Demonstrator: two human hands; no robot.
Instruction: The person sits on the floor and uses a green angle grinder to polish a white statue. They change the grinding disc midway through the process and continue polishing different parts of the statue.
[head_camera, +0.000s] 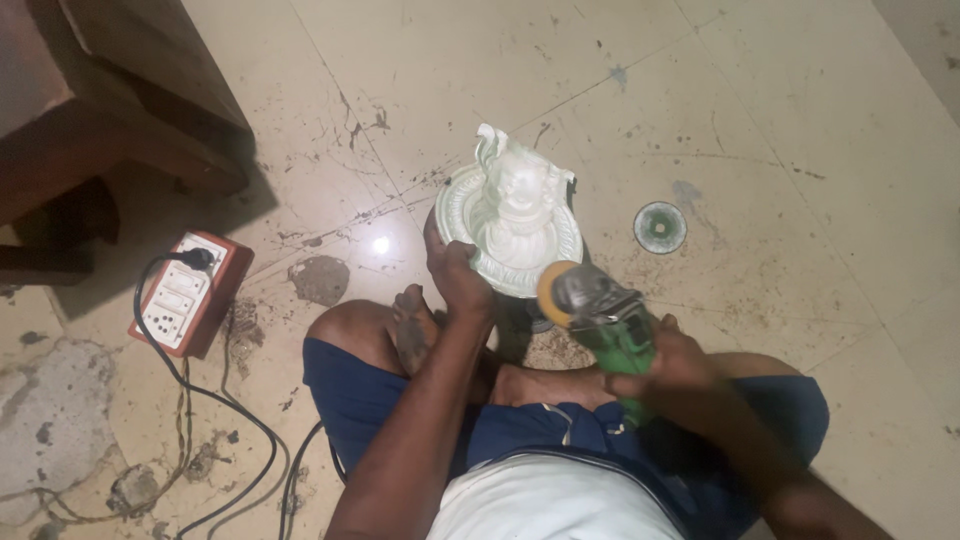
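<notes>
A pale green-white carved figure (512, 200) on a round ornate base stands on the floor in front of my crossed legs. My left hand (455, 272) grips the near left rim of that base. My right hand (668, 358) holds a green angle grinder (605, 320). Its yellow-edged disc (553, 290) sits at the base's near right rim, touching it or just short of it.
A red extension box (190, 292) with white sockets lies on the floor at left, with a black cable (200, 400) running toward me. A loose round disc (660, 227) lies right of the figure. Dark wooden furniture (110, 100) fills the upper left.
</notes>
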